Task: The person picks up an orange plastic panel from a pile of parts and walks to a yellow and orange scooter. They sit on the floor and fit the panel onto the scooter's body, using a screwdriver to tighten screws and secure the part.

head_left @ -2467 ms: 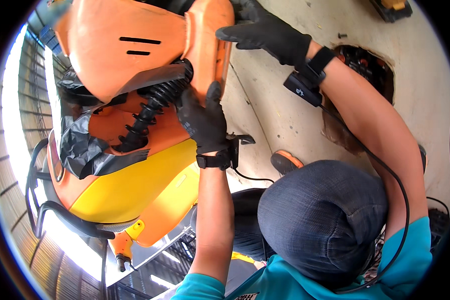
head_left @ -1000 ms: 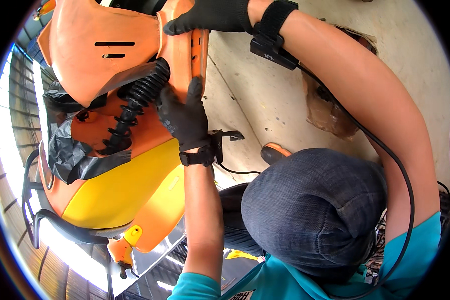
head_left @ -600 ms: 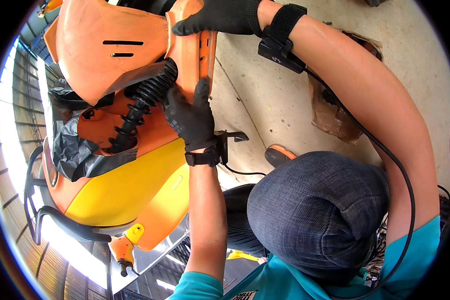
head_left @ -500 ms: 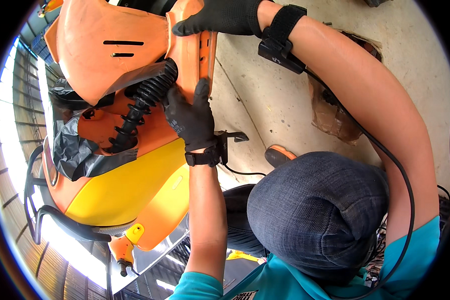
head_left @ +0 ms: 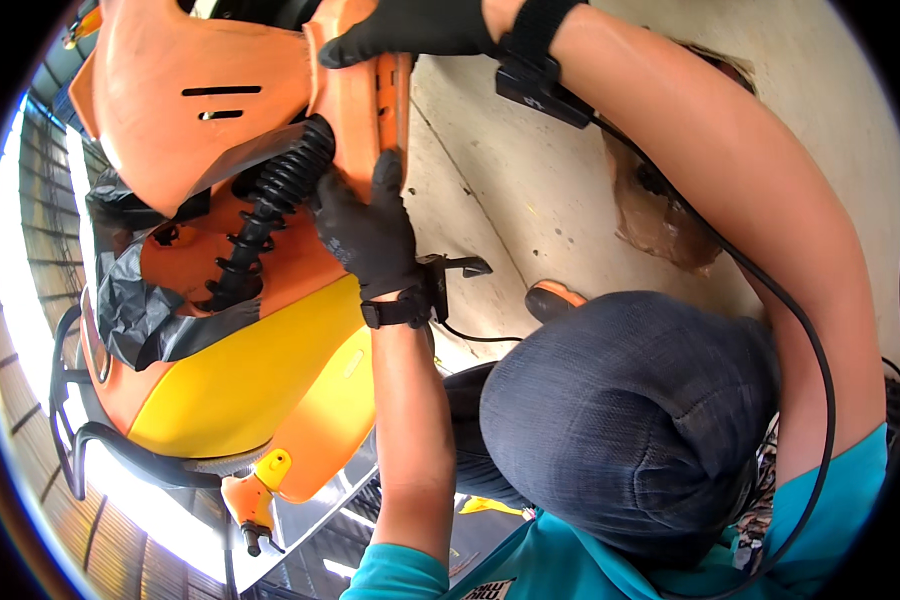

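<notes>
A large orange body panel [head_left: 205,50] with two dark slots fills the upper left, part of an orange and yellow vehicle body. Beneath it a black coil-spring shock absorber [head_left: 262,215] runs at a slant. My left hand [head_left: 365,235], in a black glove, grips the lower part of a narrow orange panel [head_left: 355,125], thumb on one side and fingers next to the spring's upper end. At the top, my black-gloved right hand [head_left: 420,28] holds the same panel higher up, its thumb lying across the surface. The right hand's other fingers are largely hidden.
Black plastic wrapping [head_left: 140,300] hangs beside the shock absorber. Below is a yellow panel [head_left: 240,380], with a dark bent tube [head_left: 120,440] at the lower left. Brown crumpled wrapping [head_left: 660,220] lies on the concrete floor [head_left: 530,130]. A cable [head_left: 750,270] runs along my right arm.
The vehicle and both hands sit slightly further left in the picture. Both hands keep their places on the narrow orange panel.
</notes>
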A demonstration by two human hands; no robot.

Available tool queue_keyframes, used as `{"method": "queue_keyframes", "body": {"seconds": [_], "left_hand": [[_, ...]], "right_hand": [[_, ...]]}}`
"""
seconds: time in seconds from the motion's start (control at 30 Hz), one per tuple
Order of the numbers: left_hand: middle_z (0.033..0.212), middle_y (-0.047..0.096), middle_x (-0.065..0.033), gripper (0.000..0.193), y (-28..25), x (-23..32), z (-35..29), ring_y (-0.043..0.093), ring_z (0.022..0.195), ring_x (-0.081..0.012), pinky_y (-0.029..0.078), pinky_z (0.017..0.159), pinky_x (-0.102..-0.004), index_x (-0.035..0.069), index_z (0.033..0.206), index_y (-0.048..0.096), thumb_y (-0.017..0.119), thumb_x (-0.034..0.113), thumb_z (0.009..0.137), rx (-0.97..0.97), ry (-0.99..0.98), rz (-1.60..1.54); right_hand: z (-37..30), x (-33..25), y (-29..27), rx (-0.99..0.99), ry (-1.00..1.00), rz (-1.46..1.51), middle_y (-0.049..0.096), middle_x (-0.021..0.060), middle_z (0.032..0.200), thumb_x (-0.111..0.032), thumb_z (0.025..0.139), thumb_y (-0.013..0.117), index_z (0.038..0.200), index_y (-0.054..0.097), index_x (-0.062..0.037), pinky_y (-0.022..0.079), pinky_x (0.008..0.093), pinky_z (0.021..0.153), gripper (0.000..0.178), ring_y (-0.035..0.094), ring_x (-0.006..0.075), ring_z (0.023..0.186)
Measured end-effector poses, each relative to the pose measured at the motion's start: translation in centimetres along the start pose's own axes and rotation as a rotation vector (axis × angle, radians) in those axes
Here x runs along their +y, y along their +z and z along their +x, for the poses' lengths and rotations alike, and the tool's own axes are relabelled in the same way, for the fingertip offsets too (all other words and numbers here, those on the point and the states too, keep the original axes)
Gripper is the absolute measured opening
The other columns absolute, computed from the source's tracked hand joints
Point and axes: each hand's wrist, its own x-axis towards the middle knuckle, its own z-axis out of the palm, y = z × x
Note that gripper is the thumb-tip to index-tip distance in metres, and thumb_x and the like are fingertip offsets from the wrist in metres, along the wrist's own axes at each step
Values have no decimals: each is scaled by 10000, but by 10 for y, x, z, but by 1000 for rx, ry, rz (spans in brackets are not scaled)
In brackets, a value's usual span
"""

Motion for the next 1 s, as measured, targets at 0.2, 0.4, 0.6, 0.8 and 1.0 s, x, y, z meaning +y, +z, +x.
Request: {"method": "queue_keyframes", "body": {"seconds": [0.2,0.4,0.6,0.8,1.0], "left_hand": [[803,633,-198,479,0,-11,-1,581,717,-298,483,711,-388,-58,886,599,829,343,764,42,32,-9],[917,631,-257,584,-2,-5,-1,602,885,-457,474,761,-491,-77,1009,616,828,409,763,-39,-19,-30],[879,673,-231,466,-1,-4,-3,652,817,-379,498,755,-423,-50,922,620,828,336,764,30,-5,-18],[939,642,-255,510,-2,-3,-2,614,904,-434,477,786,-469,-65,981,617,833,345,769,-17,-4,-26],[907,674,-236,475,3,-10,-3,652,853,-401,495,749,-450,-40,944,625,814,367,790,56,83,40]], "right_hand": [[16,7,16,-66,-44,-153,588,259,1296,-484,748,771,1291,562,4,455,397,1026,759,572,378,1210],[15,4,11,-44,-17,-182,579,261,1308,-484,756,762,1276,576,-4,452,397,1026,732,566,375,1220],[15,0,15,-92,-37,-224,562,247,1337,-477,782,732,1271,628,-86,436,399,1045,634,551,374,1239],[13,3,12,-83,-123,-283,543,244,1358,-451,813,688,1266,647,-151,420,422,1060,545,519,382,1271],[22,4,13,-173,-179,-342,643,207,1218,-419,842,641,1186,686,-135,453,431,1007,448,589,375,1174]]}}
